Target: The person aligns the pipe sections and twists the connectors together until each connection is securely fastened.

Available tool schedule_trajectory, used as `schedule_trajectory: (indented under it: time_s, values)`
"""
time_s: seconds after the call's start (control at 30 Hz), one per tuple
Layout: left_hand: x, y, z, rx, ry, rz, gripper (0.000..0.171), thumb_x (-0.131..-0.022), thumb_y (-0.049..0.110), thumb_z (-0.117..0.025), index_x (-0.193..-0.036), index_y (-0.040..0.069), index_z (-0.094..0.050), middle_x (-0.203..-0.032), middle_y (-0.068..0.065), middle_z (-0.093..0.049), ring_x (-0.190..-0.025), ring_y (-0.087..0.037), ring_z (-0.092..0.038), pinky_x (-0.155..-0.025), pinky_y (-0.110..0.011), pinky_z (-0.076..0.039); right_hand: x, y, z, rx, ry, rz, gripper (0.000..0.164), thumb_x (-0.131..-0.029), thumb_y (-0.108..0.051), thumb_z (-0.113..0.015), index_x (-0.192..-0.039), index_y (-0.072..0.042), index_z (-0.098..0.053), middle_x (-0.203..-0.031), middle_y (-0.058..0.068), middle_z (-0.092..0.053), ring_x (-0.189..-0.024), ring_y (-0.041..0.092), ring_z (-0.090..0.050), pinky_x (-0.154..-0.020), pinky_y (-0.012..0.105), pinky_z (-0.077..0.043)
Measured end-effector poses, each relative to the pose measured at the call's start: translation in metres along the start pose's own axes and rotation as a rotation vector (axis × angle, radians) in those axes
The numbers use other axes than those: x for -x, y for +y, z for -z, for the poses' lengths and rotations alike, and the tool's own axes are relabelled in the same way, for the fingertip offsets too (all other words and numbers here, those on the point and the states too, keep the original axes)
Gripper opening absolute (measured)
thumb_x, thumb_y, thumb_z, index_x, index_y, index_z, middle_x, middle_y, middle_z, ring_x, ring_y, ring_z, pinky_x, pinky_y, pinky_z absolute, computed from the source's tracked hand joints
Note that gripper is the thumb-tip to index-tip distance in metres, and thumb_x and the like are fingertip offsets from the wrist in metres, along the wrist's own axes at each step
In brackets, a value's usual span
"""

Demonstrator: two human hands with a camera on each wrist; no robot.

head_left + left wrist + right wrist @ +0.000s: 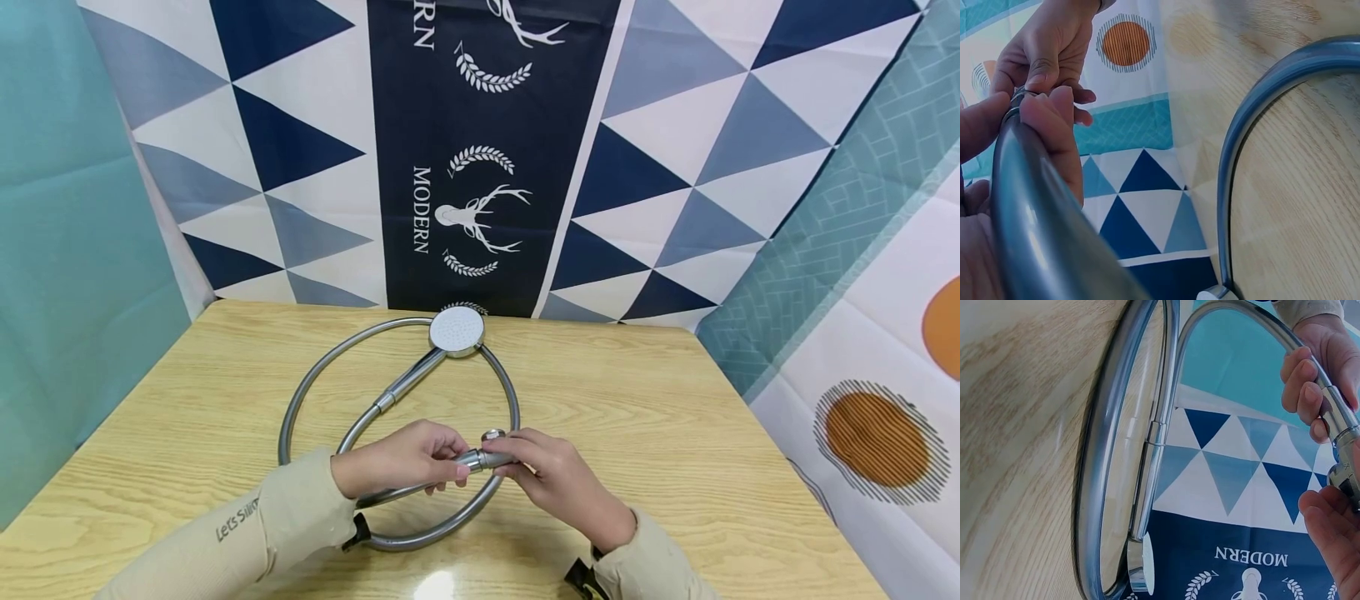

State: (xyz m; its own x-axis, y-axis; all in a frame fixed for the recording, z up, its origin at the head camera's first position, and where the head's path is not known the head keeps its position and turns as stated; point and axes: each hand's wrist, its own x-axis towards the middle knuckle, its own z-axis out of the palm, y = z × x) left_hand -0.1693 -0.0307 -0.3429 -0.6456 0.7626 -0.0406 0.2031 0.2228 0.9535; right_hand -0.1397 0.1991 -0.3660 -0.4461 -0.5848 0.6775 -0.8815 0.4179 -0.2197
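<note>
My left hand (401, 458) grips the end of a grey metal shower hose (286, 435) at its chrome connector (1339, 414). Against that connector sits a short chrome fitting (495, 458) with a round knob on its side. My right hand (551, 477) pinches this fitting between thumb and fingers. Both hands hold the pieces end to end above the table; whether they are threaded together cannot be told. A chrome hand shower (457, 331) with a white round face lies behind the hands, its handle joined to the hose's other end.
The hose loops widely over the wooden table (615, 400), passing beneath both hands. At the table's back edge hangs a patterned cloth (472, 167) with triangles and deer heads. More cloth hangs at the left and right sides.
</note>
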Motion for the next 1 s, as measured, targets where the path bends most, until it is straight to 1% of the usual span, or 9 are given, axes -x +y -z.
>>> schedule_trajectory:
  time_s: [0.27, 0.37, 0.43, 0.53, 0.63, 0.73, 0.83, 0.97, 1.0]
  values:
    - [-0.0006, 0.0001, 0.0014, 0.004, -0.033, -0.023, 0.016, -0.096, 0.003, -0.054, -0.100, -0.011, -0.060, -0.080, -0.005, -0.064, -0.061, -0.008, -0.049, -0.055, -0.020, -0.043, -0.0003, -0.0001, 0.0015, 0.009, 0.008, 0.009, 0.044, -0.068, 0.010, -0.077, -0.109, -0.003, -0.068, -0.098, 0.010, -0.067, -0.083, 0.018, -0.067, -0.073, 0.017, -0.051]
    - [0.0003, -0.0004, 0.0030, 0.025, -0.064, 0.002, 0.023, -0.100, 0.007, -0.048, -0.105, -0.011, -0.061, -0.079, -0.004, -0.063, -0.061, -0.009, -0.048, -0.056, -0.021, -0.042, -0.0002, 0.0001, 0.0011, 0.003, 0.008, 0.028, 0.033, -0.078, 0.000, -0.075, -0.110, -0.003, -0.067, -0.098, 0.010, -0.067, -0.083, 0.018, -0.067, -0.073, 0.017, -0.050]
    - [0.0010, 0.0004, 0.0036, 0.042, -0.094, 0.019, 0.027, -0.102, 0.008, -0.043, -0.107, -0.012, -0.061, -0.078, -0.004, -0.062, -0.060, -0.010, -0.046, -0.056, -0.021, -0.039, -0.0001, 0.0002, 0.0007, -0.001, 0.006, 0.039, 0.024, -0.088, -0.011, -0.067, -0.110, -0.003, -0.067, -0.099, 0.011, -0.067, -0.083, 0.018, -0.067, -0.072, 0.016, -0.051]
    - [0.0011, 0.0015, 0.0035, 0.045, -0.129, 0.027, 0.028, -0.103, 0.009, -0.040, -0.104, -0.010, -0.061, -0.078, -0.003, -0.061, -0.059, -0.010, -0.043, -0.056, -0.021, -0.037, 0.0002, 0.0000, 0.0001, -0.001, 0.006, 0.045, 0.029, -0.096, -0.023, -0.051, -0.110, -0.003, -0.067, -0.099, 0.011, -0.067, -0.082, 0.017, -0.067, -0.072, 0.016, -0.050]
    - [0.0008, 0.0021, 0.0025, 0.037, -0.132, 0.021, 0.026, -0.103, 0.007, -0.041, -0.099, -0.009, -0.061, -0.078, -0.003, -0.060, -0.059, -0.010, -0.042, -0.055, -0.021, -0.035, 0.0001, -0.0002, 0.0001, 0.004, 0.008, 0.041, 0.031, -0.097, -0.025, -0.049, -0.110, -0.003, -0.067, -0.098, 0.011, -0.067, -0.082, 0.018, -0.067, -0.072, 0.016, -0.050]
    - [0.0005, 0.0016, 0.0018, 0.022, -0.110, 0.019, 0.024, -0.102, 0.006, -0.042, -0.100, -0.010, -0.060, -0.078, -0.002, -0.060, -0.059, -0.010, -0.042, -0.055, -0.020, -0.035, 0.0002, -0.0001, 0.0005, 0.007, 0.007, 0.037, 0.028, -0.096, -0.022, -0.052, -0.110, -0.003, -0.067, -0.099, 0.011, -0.067, -0.083, 0.018, -0.067, -0.073, 0.017, -0.050]
    - [-0.0002, 0.0003, 0.0009, 0.012, -0.088, 0.017, 0.021, -0.101, 0.006, -0.045, -0.101, -0.010, -0.059, -0.077, -0.002, -0.059, -0.058, -0.010, -0.042, -0.054, -0.020, -0.035, 0.0005, 0.0002, 0.0009, 0.006, 0.006, 0.032, 0.024, -0.087, -0.009, -0.068, -0.110, -0.003, -0.067, -0.099, 0.011, -0.067, -0.084, 0.019, -0.067, -0.074, 0.017, -0.050]
    - [-0.0008, -0.0005, -0.0001, 0.010, -0.071, 0.008, 0.019, -0.100, 0.005, -0.047, -0.101, -0.011, -0.057, -0.077, -0.001, -0.058, -0.058, -0.009, -0.042, -0.053, -0.019, -0.035, 0.0001, 0.0003, 0.0013, 0.007, 0.008, 0.032, 0.045, -0.068, 0.011, -0.077, -0.110, -0.003, -0.067, -0.099, 0.011, -0.067, -0.084, 0.019, -0.067, -0.073, 0.017, -0.050]
    - [-0.0007, -0.0004, -0.0001, 0.010, -0.070, 0.006, 0.019, -0.100, 0.005, -0.048, -0.101, -0.011, -0.057, -0.077, -0.001, -0.057, -0.058, -0.009, -0.042, -0.053, -0.019, -0.035, -0.0001, 0.0003, 0.0013, 0.005, 0.009, 0.032, 0.046, -0.067, 0.011, -0.077, -0.109, -0.003, -0.067, -0.099, 0.011, -0.067, -0.084, 0.019, -0.067, -0.073, 0.017, -0.050]
